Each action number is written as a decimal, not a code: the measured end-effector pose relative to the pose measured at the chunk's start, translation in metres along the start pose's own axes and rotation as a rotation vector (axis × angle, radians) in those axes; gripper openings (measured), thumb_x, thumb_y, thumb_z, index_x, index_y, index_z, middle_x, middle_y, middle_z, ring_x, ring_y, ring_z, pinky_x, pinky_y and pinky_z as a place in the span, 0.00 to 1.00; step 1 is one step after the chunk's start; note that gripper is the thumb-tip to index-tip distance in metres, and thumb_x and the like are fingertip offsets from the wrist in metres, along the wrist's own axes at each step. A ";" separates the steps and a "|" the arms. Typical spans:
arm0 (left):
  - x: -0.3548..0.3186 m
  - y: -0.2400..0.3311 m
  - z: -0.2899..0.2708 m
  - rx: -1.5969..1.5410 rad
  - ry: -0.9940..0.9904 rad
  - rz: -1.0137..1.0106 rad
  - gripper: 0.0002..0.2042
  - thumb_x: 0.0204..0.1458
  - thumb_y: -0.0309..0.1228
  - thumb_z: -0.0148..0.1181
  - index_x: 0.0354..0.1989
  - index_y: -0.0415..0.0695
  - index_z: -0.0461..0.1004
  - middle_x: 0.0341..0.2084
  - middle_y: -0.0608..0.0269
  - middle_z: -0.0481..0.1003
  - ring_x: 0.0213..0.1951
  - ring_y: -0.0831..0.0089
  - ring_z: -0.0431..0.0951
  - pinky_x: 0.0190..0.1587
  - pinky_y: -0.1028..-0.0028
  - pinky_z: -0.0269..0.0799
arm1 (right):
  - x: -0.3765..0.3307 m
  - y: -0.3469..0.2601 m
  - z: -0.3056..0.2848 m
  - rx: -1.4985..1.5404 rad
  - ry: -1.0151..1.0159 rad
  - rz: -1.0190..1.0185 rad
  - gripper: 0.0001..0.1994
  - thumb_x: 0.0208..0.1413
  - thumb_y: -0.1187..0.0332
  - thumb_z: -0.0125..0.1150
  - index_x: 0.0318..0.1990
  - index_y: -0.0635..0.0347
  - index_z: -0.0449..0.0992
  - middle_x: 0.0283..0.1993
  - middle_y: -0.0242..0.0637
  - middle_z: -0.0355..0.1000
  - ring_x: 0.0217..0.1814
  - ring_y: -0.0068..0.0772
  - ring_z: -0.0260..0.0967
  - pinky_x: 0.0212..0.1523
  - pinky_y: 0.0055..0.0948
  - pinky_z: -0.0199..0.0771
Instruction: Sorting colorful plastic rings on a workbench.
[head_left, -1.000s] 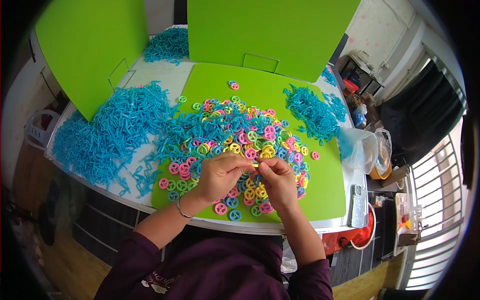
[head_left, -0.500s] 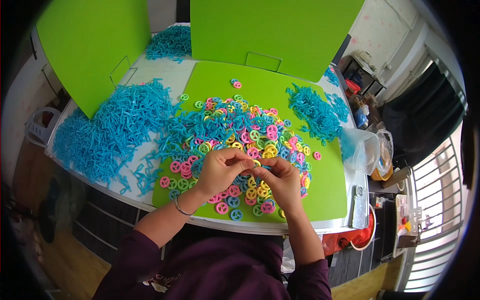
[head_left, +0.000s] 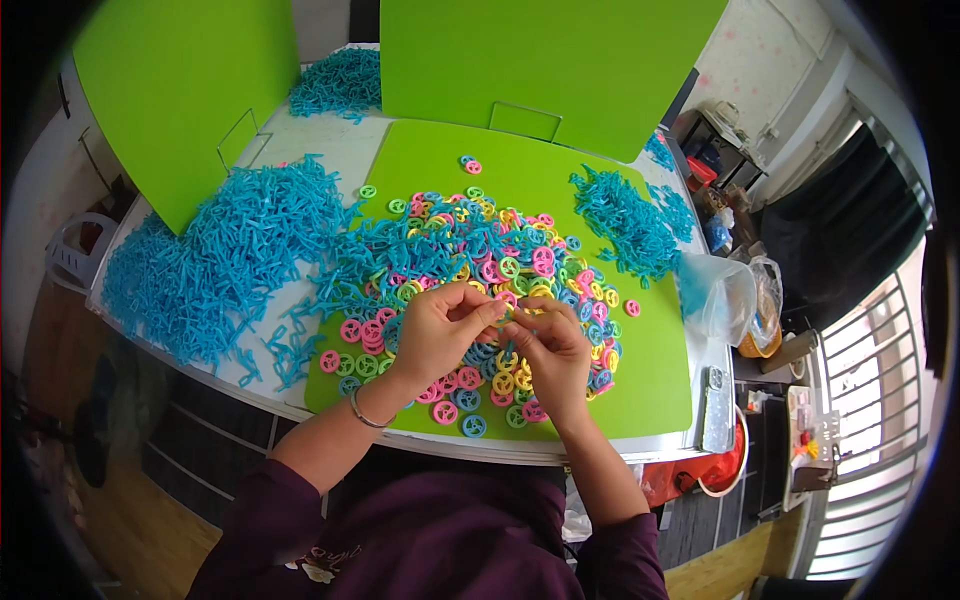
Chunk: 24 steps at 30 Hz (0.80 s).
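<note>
Over a mixed pile of small plastic spoked wheels [head_left: 469, 400] in pink, blue, yellow and green, my two hands meet fingertip to fingertip. My left hand [head_left: 440, 335] is closed in a pinch on a yellow wheel [head_left: 507, 309], which is partly covered by the fingers. Close against it, my right hand [head_left: 553, 352] is pinched too, with a bit of blue plastic showing below its thumb; the shape of that piece is mostly hidden. Blue stick-like pieces [head_left: 400, 255] lie across the upper left of the wheel pile.
A big heap of blue pieces [head_left: 230, 265] covers the table's left side, and a smaller heap [head_left: 628, 225] lies right. Green boards [head_left: 550, 70] stand upright behind the green mat [head_left: 655, 370]. At the right edge are a translucent tub [head_left: 718, 300] and a phone [head_left: 716, 410].
My hands have shifted slightly up and left, still together. The yellow wheel has tilted between the fingers, and a blue bit now shows under my right thumb.
</note>
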<state>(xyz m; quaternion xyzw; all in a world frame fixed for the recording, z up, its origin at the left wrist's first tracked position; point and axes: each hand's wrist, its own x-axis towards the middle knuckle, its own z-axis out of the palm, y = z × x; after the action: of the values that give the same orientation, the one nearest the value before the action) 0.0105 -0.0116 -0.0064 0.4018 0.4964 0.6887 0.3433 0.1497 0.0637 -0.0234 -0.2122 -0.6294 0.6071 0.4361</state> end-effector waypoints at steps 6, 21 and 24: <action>-0.002 -0.003 0.004 0.133 0.076 0.059 0.05 0.54 0.26 0.61 0.30 0.36 0.76 0.22 0.64 0.77 0.24 0.82 0.77 0.26 0.82 0.73 | 0.000 -0.009 0.001 -0.009 -0.007 0.074 0.06 0.55 0.78 0.61 0.39 0.67 0.74 0.32 0.34 0.75 0.35 0.22 0.74 0.33 0.17 0.72; -0.005 -0.009 0.008 0.176 0.123 0.081 0.05 0.53 0.25 0.61 0.29 0.37 0.75 0.22 0.66 0.77 0.23 0.84 0.76 0.27 0.83 0.72 | -0.001 -0.014 -0.003 -0.508 -0.024 -0.226 0.05 0.50 0.83 0.62 0.35 0.66 0.77 0.33 0.33 0.75 0.37 0.18 0.73 0.35 0.19 0.73; -0.005 -0.017 0.008 0.243 0.139 0.176 0.07 0.51 0.27 0.64 0.25 0.37 0.75 0.19 0.65 0.77 0.20 0.85 0.73 0.22 0.81 0.67 | 0.001 -0.015 -0.004 -0.494 -0.029 -0.210 0.06 0.49 0.83 0.62 0.34 0.66 0.78 0.32 0.33 0.75 0.36 0.19 0.72 0.33 0.18 0.71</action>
<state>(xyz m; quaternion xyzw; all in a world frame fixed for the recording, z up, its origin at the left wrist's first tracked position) 0.0210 -0.0076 -0.0226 0.4336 0.5615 0.6771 0.1956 0.1565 0.0642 -0.0097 -0.2370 -0.7833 0.3895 0.4226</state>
